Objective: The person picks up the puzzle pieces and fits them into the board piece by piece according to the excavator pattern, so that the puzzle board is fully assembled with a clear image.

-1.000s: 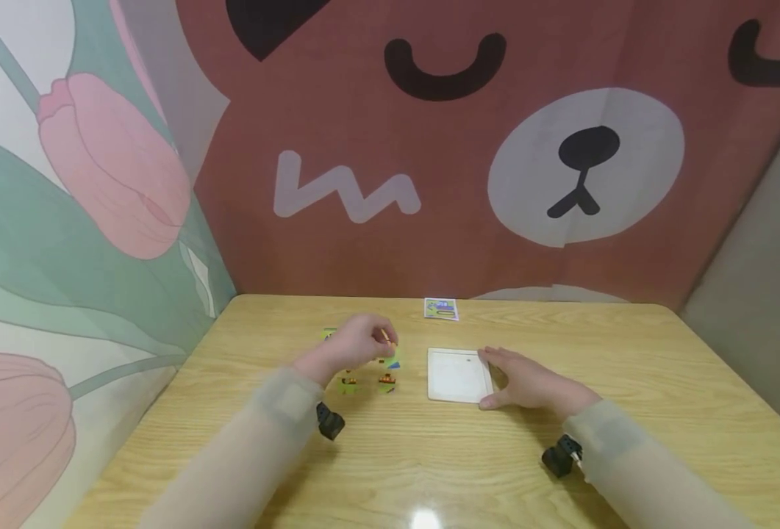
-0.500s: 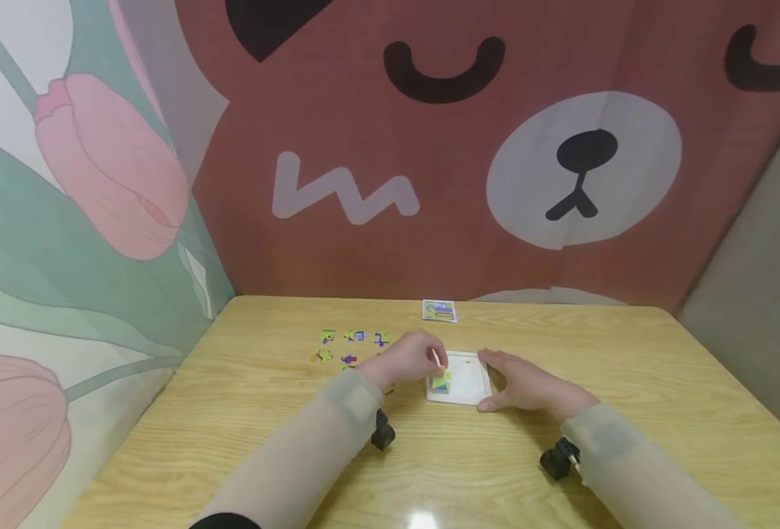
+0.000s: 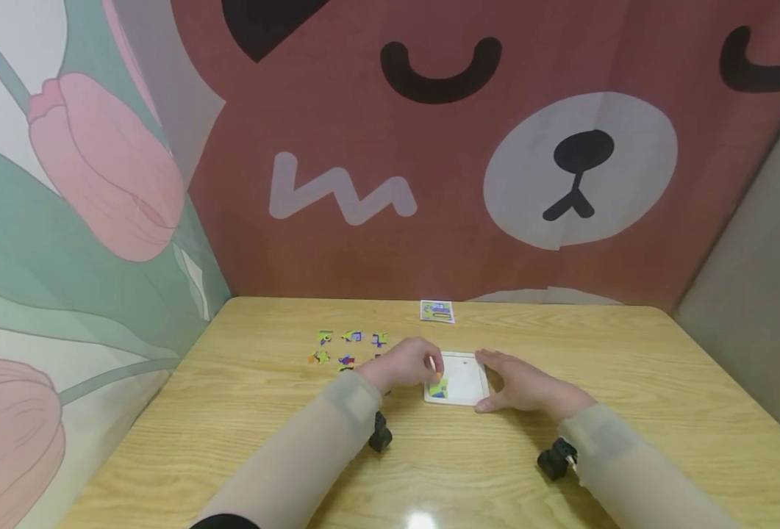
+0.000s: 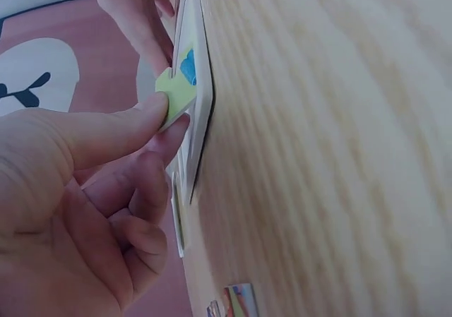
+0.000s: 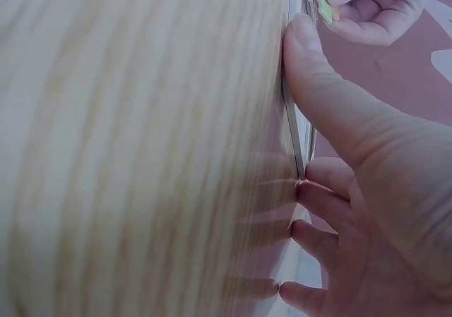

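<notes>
My left hand [image 3: 408, 363] pinches a green-and-blue jigsaw piece [image 4: 178, 92] between thumb and fingers. The piece [image 3: 439, 389] is at the near left corner of a shallow white tray [image 3: 467, 380], and in the left wrist view it tilts against the tray's rim. At the tray's right side is my right hand [image 3: 525, 383], spread out, with the thumb by the near corner and the fingertips by the far one. In the right wrist view the thumb [image 5: 308, 38] touches the tray's edge [image 5: 292, 130], and the other fingertips meet the table beyond.
Several loose jigsaw pieces [image 3: 346, 360] lie left of the tray, some hidden behind my left hand and forearm. A small printed picture card [image 3: 437, 311] lies near the back edge of the wooden table [image 3: 403, 470]. A patterned curtain [image 3: 337, 250] rises behind it.
My left hand has carried the jigsaw piece right, from among the loose pieces to the tray. In the last half second it lowered the piece at the tray's near left corner. My right hand stayed put.
</notes>
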Demonstrator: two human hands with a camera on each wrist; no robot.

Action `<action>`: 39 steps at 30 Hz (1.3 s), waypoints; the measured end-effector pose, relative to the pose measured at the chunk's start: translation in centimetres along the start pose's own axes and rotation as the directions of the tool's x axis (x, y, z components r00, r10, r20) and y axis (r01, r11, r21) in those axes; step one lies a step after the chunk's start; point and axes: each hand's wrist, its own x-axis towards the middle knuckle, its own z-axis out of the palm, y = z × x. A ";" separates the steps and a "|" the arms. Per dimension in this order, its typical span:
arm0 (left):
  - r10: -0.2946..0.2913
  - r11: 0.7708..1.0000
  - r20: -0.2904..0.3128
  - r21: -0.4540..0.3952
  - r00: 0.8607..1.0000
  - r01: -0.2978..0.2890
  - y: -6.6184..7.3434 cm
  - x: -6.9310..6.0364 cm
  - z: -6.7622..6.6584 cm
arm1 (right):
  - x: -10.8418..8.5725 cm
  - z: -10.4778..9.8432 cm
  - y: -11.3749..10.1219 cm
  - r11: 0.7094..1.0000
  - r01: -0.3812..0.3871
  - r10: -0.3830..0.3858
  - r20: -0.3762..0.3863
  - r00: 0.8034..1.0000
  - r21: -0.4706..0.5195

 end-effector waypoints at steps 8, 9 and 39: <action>0.035 0.994 0.044 0.100 0.998 -0.039 0.2 0.0 0.0 | -0.1 0.0 0.3 1.000 -0.011 0.011 0.014 1.000 0.015; 0.040 0.993 0.047 0.110 0.998 -0.045 0.2 0.0 0.1 | -0.1 0.1 0.4 1.000 -0.009 0.008 0.014 1.000 0.015; 0.087 0.943 -0.187 0.333 0.979 -0.020 0.1 -3.2 -2.3 | 0.2 0.0 0.4 0.999 -0.036 0.036 0.023 0.999 0.001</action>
